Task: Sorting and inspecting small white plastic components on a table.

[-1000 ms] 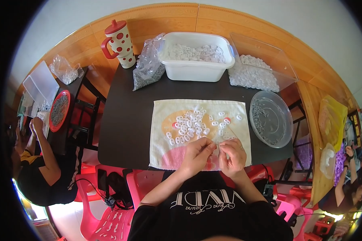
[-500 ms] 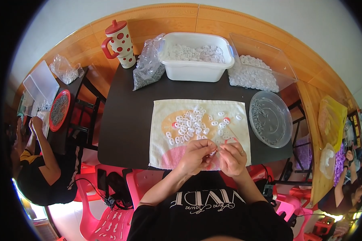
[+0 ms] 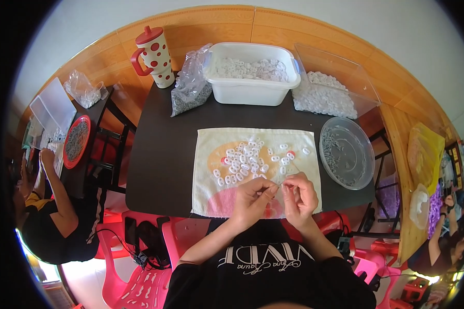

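Note:
Over the near edge of a small cream towel [image 3: 205, 141], my left hand [image 3: 252, 202] is closed in a pinch. My right hand [image 3: 300, 198] pinches close beside it, fingertips almost touching the left ones. What sits between the fingers is too small and too covered to make out. Just beyond the hands, many small white oval pieces with two holes [image 3: 246, 155] lie on the towel, some in a loose row at the near left. A few more are scattered toward its right side.
A round clear tub [image 3: 363, 157] with small grey metal pieces stands right of the towel. Behind are a bag of grey pieces [image 3: 188, 98], a white bin [image 3: 252, 93], a clear box of white pieces [image 3: 325, 100] and a dotted tumbler [image 3: 157, 59]. Other people work at both sides.
My fingertips have come closer together, and the left thumb and forefinger now pinch toward the right hand. A small whitish piece seen at the left fingers earlier is now hidden.

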`<state>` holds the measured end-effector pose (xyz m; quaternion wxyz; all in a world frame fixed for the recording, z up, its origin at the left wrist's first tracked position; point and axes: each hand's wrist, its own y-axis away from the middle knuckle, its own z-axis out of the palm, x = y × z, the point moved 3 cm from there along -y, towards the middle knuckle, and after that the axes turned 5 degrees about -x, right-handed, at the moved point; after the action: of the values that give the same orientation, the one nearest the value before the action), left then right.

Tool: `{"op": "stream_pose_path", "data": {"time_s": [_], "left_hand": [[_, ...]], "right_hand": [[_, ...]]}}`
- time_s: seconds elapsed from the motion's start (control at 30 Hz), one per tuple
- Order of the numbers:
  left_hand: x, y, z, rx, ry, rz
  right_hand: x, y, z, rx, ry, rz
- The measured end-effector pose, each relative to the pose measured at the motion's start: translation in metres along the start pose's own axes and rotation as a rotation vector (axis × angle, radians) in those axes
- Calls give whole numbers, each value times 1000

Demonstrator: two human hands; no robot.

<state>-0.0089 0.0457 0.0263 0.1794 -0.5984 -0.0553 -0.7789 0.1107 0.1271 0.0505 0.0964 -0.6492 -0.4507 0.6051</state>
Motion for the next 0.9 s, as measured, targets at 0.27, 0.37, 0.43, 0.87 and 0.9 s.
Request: {"op": "stream_pose_path", "data": {"time_s": [0.27, 0.37, 0.43, 0.87, 0.9], "left_hand": [[16, -1, -1, -5, -193, 103], [20, 0, 2, 20, -405, 237], [22, 0, 3, 19, -450, 268], [24, -3, 1, -15, -470, 282], [22, -3, 1, -15, -470, 282]], "right_hand": [[7, 6, -1, -13, -255, 114], [8, 8, -2, -11, -278, 187], [8, 9, -3, -10, -270, 209], [-6, -3, -2, -62, -32, -63], [-5, -3, -3, -63, -32, -63]]}}
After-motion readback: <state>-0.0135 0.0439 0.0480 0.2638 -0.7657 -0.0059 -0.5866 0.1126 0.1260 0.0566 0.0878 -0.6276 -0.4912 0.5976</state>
